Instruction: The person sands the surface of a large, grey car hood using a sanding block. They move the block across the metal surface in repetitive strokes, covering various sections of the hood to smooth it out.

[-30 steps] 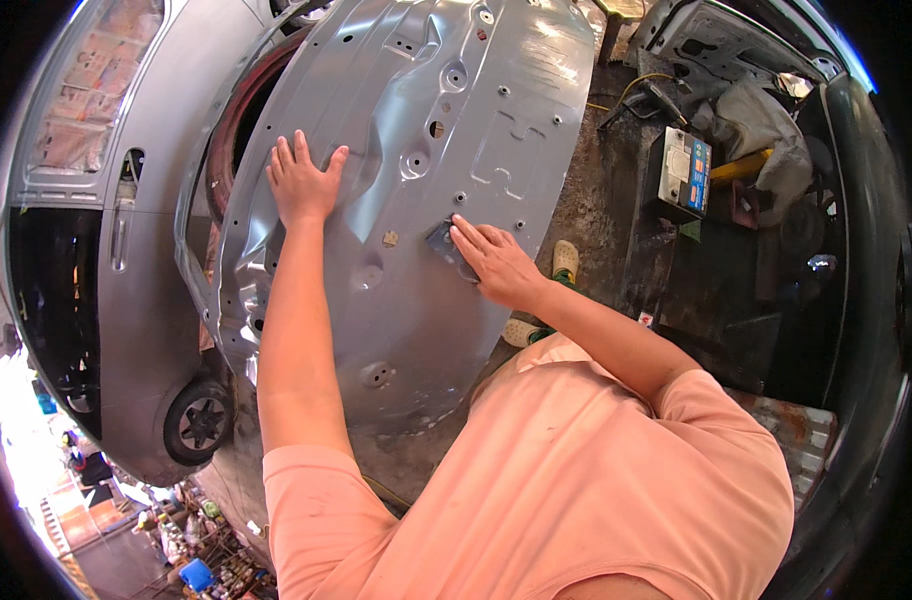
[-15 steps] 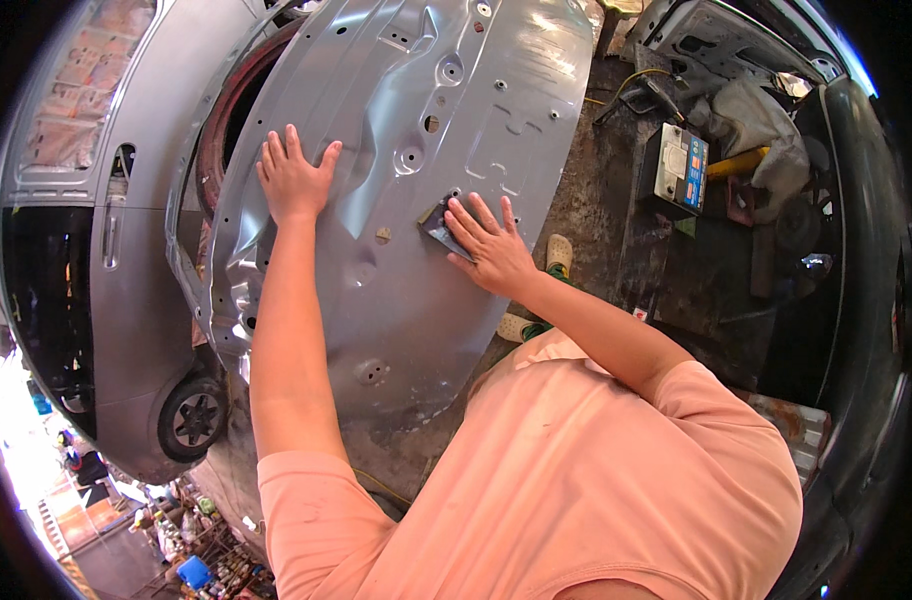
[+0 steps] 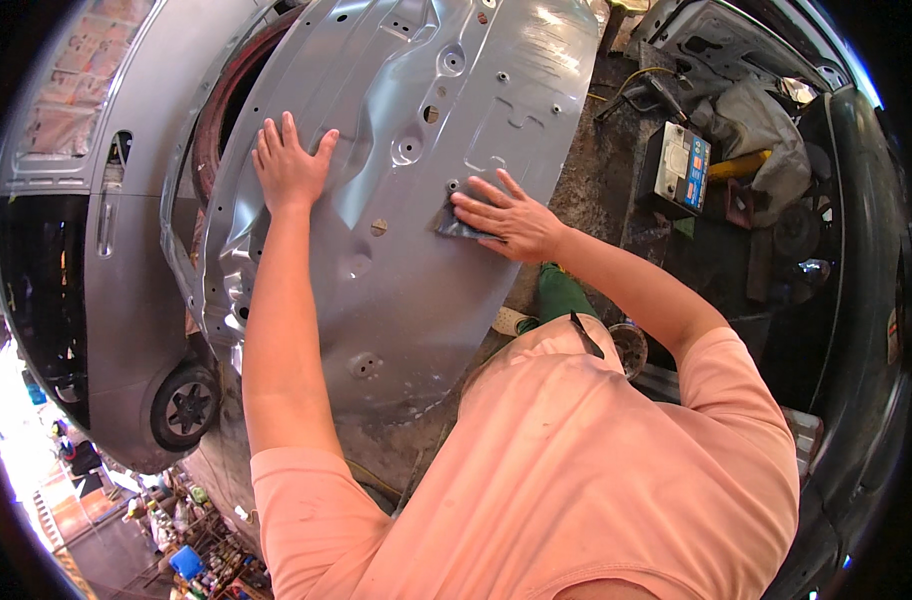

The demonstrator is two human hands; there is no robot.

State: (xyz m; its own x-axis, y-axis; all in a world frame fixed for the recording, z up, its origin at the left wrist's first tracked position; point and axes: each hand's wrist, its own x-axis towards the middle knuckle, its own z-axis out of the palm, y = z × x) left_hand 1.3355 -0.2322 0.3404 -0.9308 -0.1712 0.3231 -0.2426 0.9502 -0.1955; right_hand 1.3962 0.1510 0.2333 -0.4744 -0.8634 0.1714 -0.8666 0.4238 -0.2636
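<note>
A grey sheet-metal car panel (image 3: 416, 290) with pressed ridges and holes lies in front of me. Flat on its left part rests my left hand (image 3: 292, 175), open, fingers spread, holding nothing. Under the fingers of my right hand (image 3: 519, 224) is a dark piece of sandpaper (image 3: 456, 222), pressed against the panel's right side near a small hole. The fingers are fairly straight and cover part of the sheet.
A grey car body (image 3: 141, 290) with a wheel (image 3: 187, 405) stands at left. To the right, a battery (image 3: 674, 170) sits beside a crumpled grey cloth (image 3: 766, 140) and a dark car body (image 3: 866, 300). Bottles and a blue container (image 3: 187, 562) clutter the lower left.
My right hand has slid slightly right and up with the sandpaper, turning more sideways. The left hand stays at nearly the same place on the panel. My body has shifted, showing more green trouser leg.
</note>
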